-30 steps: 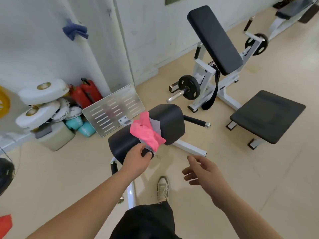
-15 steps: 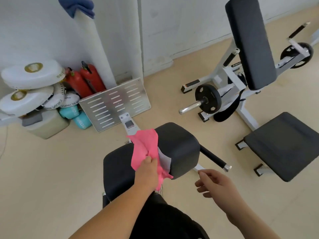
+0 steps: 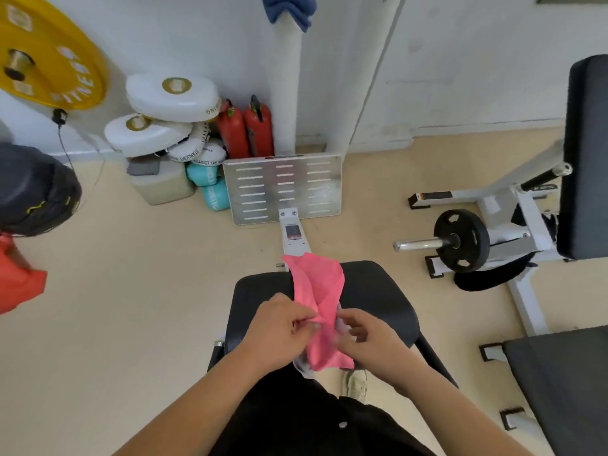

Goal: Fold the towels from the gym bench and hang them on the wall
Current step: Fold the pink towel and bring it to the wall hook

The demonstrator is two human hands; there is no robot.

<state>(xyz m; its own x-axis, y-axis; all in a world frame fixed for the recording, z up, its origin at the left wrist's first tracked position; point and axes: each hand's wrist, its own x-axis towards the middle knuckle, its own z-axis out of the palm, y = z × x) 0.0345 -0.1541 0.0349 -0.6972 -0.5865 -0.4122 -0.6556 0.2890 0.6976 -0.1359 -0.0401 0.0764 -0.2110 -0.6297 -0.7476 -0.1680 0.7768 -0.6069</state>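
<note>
Both hands, left hand (image 3: 274, 327) and right hand (image 3: 371, 337), pinch pink towel (image 3: 317, 291) over bench pad (image 3: 371, 291)

Bare floor (image 3: 131, 291) left of bench pad (image 3: 371, 291); metal footplate (image 3: 283, 189), fire extinguishers (image 3: 246, 130) crowd wall (image 3: 460, 60) ahead.

The stacked white pads (image 3: 190, 151) read "STARLIGHT" and "AGAINGT THE".
</note>
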